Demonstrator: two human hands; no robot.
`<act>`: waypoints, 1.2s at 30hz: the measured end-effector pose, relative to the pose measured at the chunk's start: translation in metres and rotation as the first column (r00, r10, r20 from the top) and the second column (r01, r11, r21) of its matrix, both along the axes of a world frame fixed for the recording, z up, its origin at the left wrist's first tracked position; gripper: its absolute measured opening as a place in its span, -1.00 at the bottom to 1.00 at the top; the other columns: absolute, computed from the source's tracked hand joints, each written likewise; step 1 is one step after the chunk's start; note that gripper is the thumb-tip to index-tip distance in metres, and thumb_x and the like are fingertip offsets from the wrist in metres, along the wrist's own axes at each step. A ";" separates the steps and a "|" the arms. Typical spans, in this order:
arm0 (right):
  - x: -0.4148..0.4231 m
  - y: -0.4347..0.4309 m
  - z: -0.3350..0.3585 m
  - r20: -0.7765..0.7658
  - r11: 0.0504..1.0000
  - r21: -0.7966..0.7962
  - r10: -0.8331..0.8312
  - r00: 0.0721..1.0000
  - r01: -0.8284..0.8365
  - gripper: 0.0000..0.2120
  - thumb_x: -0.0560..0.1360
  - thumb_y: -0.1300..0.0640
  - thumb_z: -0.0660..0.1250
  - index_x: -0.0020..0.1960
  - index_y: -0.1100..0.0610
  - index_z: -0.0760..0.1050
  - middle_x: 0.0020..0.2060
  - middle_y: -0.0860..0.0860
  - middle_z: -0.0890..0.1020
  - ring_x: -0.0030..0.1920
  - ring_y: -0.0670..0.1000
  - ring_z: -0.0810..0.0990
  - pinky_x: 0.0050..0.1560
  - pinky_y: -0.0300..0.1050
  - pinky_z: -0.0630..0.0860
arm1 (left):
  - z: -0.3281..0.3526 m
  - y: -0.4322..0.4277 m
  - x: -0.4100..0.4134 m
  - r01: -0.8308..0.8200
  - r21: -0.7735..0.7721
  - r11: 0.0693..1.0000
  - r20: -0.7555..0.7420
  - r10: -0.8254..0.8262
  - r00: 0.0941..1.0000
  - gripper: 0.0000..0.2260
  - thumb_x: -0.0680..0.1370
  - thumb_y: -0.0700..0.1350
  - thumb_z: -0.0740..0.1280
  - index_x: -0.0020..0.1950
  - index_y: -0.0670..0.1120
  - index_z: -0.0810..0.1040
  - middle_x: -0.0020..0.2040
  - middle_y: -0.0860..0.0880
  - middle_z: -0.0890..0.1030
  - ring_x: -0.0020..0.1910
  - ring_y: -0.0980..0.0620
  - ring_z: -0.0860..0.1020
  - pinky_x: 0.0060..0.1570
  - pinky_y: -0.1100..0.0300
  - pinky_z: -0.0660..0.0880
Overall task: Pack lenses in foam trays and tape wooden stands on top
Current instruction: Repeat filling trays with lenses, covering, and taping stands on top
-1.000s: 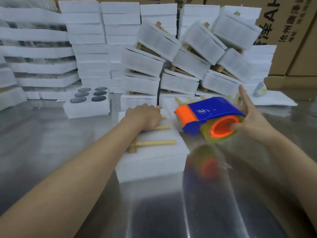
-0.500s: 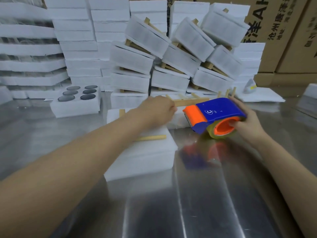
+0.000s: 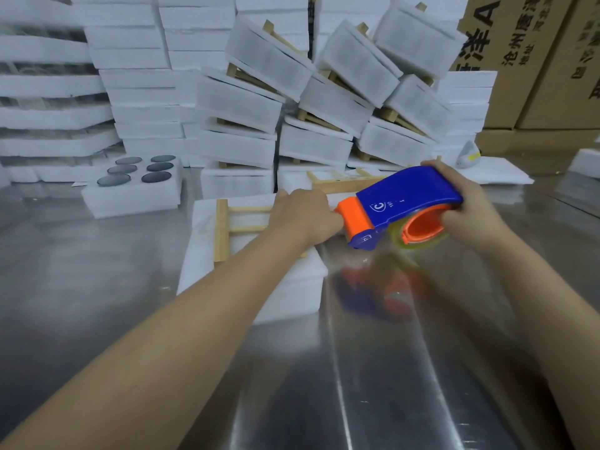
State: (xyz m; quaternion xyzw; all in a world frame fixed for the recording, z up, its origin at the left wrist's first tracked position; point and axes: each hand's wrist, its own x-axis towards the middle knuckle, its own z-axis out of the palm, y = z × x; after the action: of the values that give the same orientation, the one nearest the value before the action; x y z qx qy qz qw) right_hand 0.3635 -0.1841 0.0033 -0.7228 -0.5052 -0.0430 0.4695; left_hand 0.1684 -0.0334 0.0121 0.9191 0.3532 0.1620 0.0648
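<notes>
A white foam tray (image 3: 292,287) lies on the steel table with a wooden stand (image 3: 222,232) flat on top. My left hand (image 3: 305,216) hovers over the tray's far right corner, fingers curled, thumb against the orange mouth of the tape dispenser (image 3: 412,196), pinching at the clear tape end there. My right hand (image 3: 470,212) grips the blue dispenser by its body, fingers through the orange core of the tape roll (image 3: 418,241). The dispenser hangs just above the table, right of the tray.
An open foam tray (image 3: 133,199) with several dark lenses (image 3: 156,167) sits at the left back. Another wooden stand (image 3: 337,183) lies behind my hands. Stacks of foam trays (image 3: 240,102), some taped with stands, fill the back. Cardboard boxes (image 3: 535,60) stand at the right.
My right hand closed round the dispenser and brought it left toward the tray. My left hand left the wooden stand and moved right to the dispenser's mouth.
</notes>
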 end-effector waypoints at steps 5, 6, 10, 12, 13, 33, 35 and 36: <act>-0.020 0.002 0.015 0.165 0.999 -0.044 -0.020 0.986 0.028 -0.32 0.31 0.44 0.16 0.40 0.08 0.37 0.09 0.12 0.52 -0.02 0.05 0.48 -0.09 -0.27 0.38 | 0.002 -0.007 -0.003 0.064 0.055 0.996 0.004 -0.065 0.998 -0.85 0.43 -0.03 0.19 -0.26 -0.06 0.48 -0.16 -0.05 0.58 -0.07 -0.08 0.46 0.09 0.08 0.25; -0.024 0.004 0.018 0.221 0.995 -0.076 -0.044 0.974 0.062 -0.31 0.31 0.45 0.18 0.40 0.10 0.37 0.09 0.15 0.52 0.02 0.11 0.48 -0.02 -0.18 0.37 | 0.004 -0.009 -0.004 0.077 0.052 0.996 0.038 -0.079 0.996 -0.80 0.39 0.00 0.14 -0.24 -0.07 0.49 -0.15 -0.05 0.59 -0.06 -0.08 0.46 0.09 0.08 0.25; -0.029 -0.003 0.020 0.296 0.981 -0.115 -0.118 0.948 0.158 -0.28 0.29 0.52 0.20 0.40 0.11 0.39 0.07 0.22 0.48 0.08 0.21 0.45 0.05 -0.09 0.32 | 0.009 -0.019 -0.009 0.095 -0.038 0.995 0.149 -0.088 0.985 -0.63 0.20 -0.01 0.02 -0.16 -0.08 0.51 -0.09 -0.07 0.61 -0.03 -0.10 0.45 0.12 0.08 0.28; -0.017 -0.018 0.021 0.118 0.980 -0.049 -0.188 0.975 0.194 -0.33 0.30 0.45 0.19 0.38 0.09 0.42 0.08 0.15 0.51 0.05 0.11 0.46 0.05 -0.10 0.34 | 0.008 -0.018 -0.009 0.078 -0.104 0.992 0.106 -0.067 0.992 -0.60 0.21 -0.01 0.04 -0.12 -0.10 0.53 -0.06 -0.07 0.61 -0.01 -0.12 0.48 0.13 0.09 0.28; -0.007 -0.025 0.022 0.027 0.969 -0.039 -0.244 0.969 0.245 -0.37 0.32 0.42 0.20 0.36 0.09 0.44 0.06 0.12 0.53 0.03 0.08 0.47 0.03 -0.10 0.36 | 0.008 -0.016 -0.009 0.065 -0.115 0.991 0.072 -0.057 0.996 -0.65 0.26 -0.03 0.08 -0.12 -0.13 0.53 -0.06 -0.09 0.60 -0.02 -0.13 0.48 0.13 0.09 0.28; 0.037 -0.054 0.002 -0.535 0.823 -0.557 -0.457 0.710 0.110 -0.70 0.51 0.03 0.31 0.06 0.27 0.51 -0.29 0.23 0.64 -0.39 0.15 0.65 -0.45 0.04 0.58 | -0.004 -0.016 0.013 0.030 0.211 0.977 -0.496 0.081 0.864 -0.67 0.54 -0.20 0.17 0.29 -0.07 0.45 0.31 -0.12 0.39 0.32 -0.10 0.27 0.33 0.05 0.13; 0.033 -0.050 0.000 -0.486 0.773 -0.628 -0.477 0.732 0.088 -0.64 0.43 -0.03 0.39 0.03 0.25 0.54 -0.40 0.20 0.64 -0.46 0.13 0.64 -0.47 0.02 0.58 | -0.002 -0.018 0.009 0.056 0.100 0.993 -0.342 -0.019 0.939 -0.70 0.52 -0.25 0.21 0.22 -0.07 0.51 0.26 -0.11 0.46 0.28 -0.10 0.34 0.32 0.07 0.21; 0.030 -0.049 0.000 -0.471 0.761 -0.643 -0.479 0.740 0.083 -0.59 0.36 -0.08 0.43 0.00 0.24 0.55 -0.40 0.20 0.63 -0.45 0.13 0.64 -0.46 0.01 0.58 | 0.001 -0.019 0.005 0.092 -0.032 0.995 -0.148 -0.095 0.984 -0.71 0.51 -0.27 0.24 0.20 -0.07 0.54 0.22 -0.09 0.51 0.25 -0.08 0.40 0.28 0.14 0.30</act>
State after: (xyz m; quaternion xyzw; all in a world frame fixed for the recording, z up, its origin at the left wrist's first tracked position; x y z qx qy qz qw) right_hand 0.3933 -0.2330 0.0038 -0.8752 -0.1913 0.2755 0.3486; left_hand 0.1734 -0.0525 0.0134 0.9433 0.3156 0.0851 0.0575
